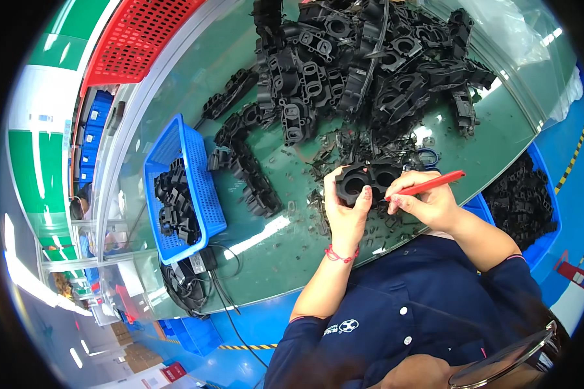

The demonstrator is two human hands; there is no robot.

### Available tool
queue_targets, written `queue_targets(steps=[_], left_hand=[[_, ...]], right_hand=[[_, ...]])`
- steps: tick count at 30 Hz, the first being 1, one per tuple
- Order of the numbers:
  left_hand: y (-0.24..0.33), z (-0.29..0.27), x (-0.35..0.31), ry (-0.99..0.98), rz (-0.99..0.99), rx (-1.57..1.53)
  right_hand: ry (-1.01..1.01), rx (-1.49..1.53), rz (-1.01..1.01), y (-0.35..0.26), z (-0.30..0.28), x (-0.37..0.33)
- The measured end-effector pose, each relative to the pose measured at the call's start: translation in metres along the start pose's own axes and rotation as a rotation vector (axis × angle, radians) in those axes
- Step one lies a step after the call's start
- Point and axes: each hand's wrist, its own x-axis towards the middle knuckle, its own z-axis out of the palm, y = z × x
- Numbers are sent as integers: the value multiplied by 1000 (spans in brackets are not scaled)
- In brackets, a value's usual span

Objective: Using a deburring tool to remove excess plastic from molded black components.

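My left hand [345,217] grips a black moulded plastic part with round openings [368,170], the thumb pressed on its near side. In my right hand [429,204] is a slim red pen-shaped tool [440,182], its far end pointing up to the right. The tool's working tip meets the part's right side, but is too small to make out. Small black scraps [318,211] lie on the green table around both hands. Just beyond the part, a heap of similar black mouldings [344,71] covers the far side of the table.
A blue basket [212,194] of smaller black parts stands on the left, with cables [219,285] near it. Beside my right arm is a blue bin [546,240] full of black pieces. A red perforated crate [139,42] is at the upper left. Clear plastic [519,29] hangs at the far right.
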Motion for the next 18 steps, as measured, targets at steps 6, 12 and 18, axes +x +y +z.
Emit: queue_targets(steps=[6, 12, 18], left_hand=[[-1, -6, 2, -14, -81, -33], [-6, -2, 0, 4, -61, -37], [-13, -5, -5, 11, -46, -120]], right_hand=[[33, 107, 26, 8, -5, 0], [19, -142, -19, 3, -11, 6], [-23, -353, -181, -2, -13, 12]])
